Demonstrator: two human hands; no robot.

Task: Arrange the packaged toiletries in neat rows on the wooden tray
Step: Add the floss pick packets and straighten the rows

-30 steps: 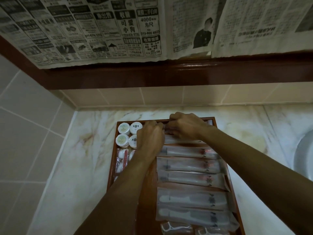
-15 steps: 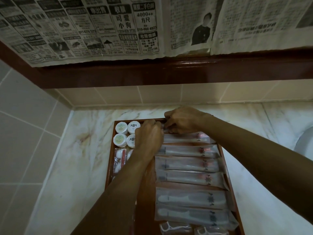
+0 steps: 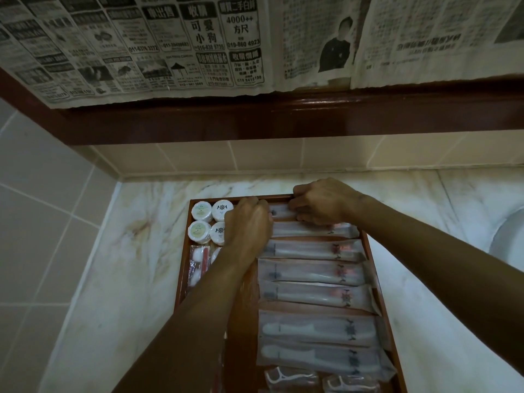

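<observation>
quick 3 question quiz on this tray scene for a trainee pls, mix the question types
1. True or false: the round white soap packs sit in the far left corner of the wooden tray.
2. Which packet are the left hand and right hand working on? A) farthest long packet B) comb packet C) floss pick packet
3. Fill in: the two comb packets lie ____ the floss picks and the toothbrush packets.

Key: 1 true; 2 A; 3 between

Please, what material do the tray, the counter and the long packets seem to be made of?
Tray: reddish-brown wood, apparently varnished, since its rim shines. Counter: polished marble or an imitation, pale with rusty veins. Long packets: thin translucent plastic film, slightly frosted; the contents show through.
</observation>
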